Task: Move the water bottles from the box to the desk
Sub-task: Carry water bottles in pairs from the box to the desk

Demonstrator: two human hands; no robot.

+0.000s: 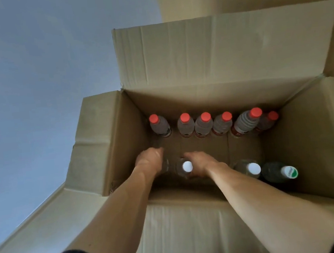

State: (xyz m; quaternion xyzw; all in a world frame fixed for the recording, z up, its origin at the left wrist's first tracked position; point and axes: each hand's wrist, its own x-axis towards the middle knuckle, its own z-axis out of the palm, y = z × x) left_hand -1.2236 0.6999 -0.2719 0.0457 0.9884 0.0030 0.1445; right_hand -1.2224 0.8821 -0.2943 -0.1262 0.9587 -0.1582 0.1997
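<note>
A: Where are the hands?
B: Inside the open brown cardboard box (210, 93). The right hand (199, 163) wraps a clear white-capped plastic bottle (187, 168); the left hand (150, 159) curls round a second clear bottle (165, 164).
A: Others?
B: 6 red-capped bottles (206, 123) line the far wall.

No legible text or labels

The box (212, 55) is plain brown cardboard — matt, creased along the flaps. Bottles inside it are clear ribbed plastic (203, 125) with smooth red caps (205, 116) — near-wall ones have glossy white caps (187, 166).
</note>
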